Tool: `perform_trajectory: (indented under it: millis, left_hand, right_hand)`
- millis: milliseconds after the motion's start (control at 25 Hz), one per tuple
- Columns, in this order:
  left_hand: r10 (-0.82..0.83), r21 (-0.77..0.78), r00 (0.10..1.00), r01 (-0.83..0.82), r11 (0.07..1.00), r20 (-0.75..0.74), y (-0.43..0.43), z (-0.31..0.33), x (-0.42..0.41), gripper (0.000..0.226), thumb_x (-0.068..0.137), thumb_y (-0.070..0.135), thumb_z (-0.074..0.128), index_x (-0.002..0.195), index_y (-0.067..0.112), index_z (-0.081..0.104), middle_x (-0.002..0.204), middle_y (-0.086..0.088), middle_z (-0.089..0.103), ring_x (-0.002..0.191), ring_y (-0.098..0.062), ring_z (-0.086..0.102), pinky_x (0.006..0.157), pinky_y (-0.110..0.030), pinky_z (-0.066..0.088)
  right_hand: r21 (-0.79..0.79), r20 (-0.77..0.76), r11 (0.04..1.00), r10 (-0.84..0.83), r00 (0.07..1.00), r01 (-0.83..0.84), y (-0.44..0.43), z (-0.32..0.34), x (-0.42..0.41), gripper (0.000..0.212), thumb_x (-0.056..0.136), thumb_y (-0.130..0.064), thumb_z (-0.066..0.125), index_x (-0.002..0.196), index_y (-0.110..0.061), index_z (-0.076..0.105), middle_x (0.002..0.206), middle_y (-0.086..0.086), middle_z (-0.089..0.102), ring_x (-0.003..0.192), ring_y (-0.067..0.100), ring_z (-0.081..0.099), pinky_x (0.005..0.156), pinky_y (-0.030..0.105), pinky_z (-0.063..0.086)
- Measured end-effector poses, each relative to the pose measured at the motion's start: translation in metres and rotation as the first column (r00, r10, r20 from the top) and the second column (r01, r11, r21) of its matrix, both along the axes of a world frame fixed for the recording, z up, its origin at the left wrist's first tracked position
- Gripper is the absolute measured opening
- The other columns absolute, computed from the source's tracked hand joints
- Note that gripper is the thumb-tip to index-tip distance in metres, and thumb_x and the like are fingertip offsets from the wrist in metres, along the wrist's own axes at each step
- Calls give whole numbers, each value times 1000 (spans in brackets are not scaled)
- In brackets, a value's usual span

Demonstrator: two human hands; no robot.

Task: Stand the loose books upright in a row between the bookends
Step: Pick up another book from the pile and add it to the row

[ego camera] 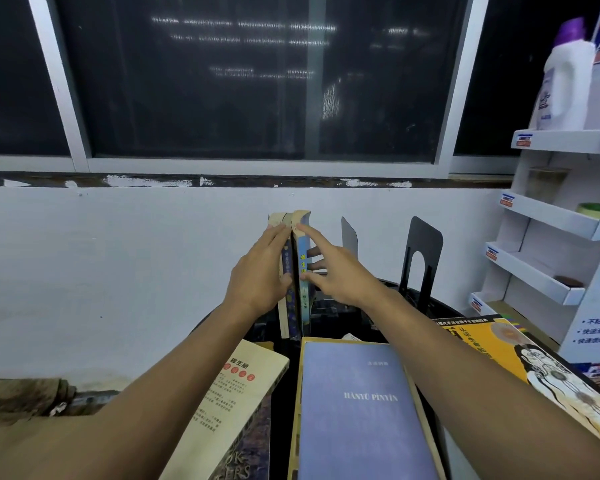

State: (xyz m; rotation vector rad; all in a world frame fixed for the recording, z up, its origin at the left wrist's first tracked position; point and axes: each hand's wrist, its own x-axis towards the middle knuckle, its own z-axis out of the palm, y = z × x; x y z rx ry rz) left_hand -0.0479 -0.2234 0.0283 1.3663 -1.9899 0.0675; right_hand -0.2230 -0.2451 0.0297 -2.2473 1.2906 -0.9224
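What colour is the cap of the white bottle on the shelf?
Purple cap, best seen in the head view.

I see through one wide head camera, set above the near edge of the desk [444, 310], looking forward and down, facing the wall [118, 254] and window [239, 81]; the upright books [303, 258] sit near, mid-frame.
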Motion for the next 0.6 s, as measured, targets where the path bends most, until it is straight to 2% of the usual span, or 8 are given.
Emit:
perform_trajectory:
  millis: [320, 480, 600]
  left_hand:
    - [14, 3, 1000, -14, 1000, 4, -2, -2, -1, 80, 87, 19, 73, 154, 25, 29, 156, 7, 33, 130, -24, 51, 90, -43, 51]
    - [22, 15, 1000, -22, 1000, 21, -3, -3, -2, 83, 87, 22, 73, 156, 25, 27, 158, 7, 30, 132, -23, 49, 92, -44, 51]
    - [21, 13, 999, -21, 1000, 31, -3, -2, -2, 83, 88, 22, 73, 156, 24, 25, 158, 7, 29, 134, -23, 47, 92, -43, 50]
  right_hand:
    - [-36, 28, 999, -11, 1000, 12, -10, -7, 6, 87, 93, -17, 72, 154, -48, 19, 133, 7, 57, 106, 9, 60, 89, 20, 48]
    - [-30, 38, 999, -14, 999, 16, -10, -9, 7, 87, 93, -16, 72, 155, -46, 18, 134, 7, 57, 106, 6, 57, 89, 17, 46]
    - [-33, 41, 999, -16, 999, 18, -8, -10, 8, 88, 93, -16, 71, 156, -45, 16, 137, 8, 56, 113, 9, 59, 91, 18, 45]
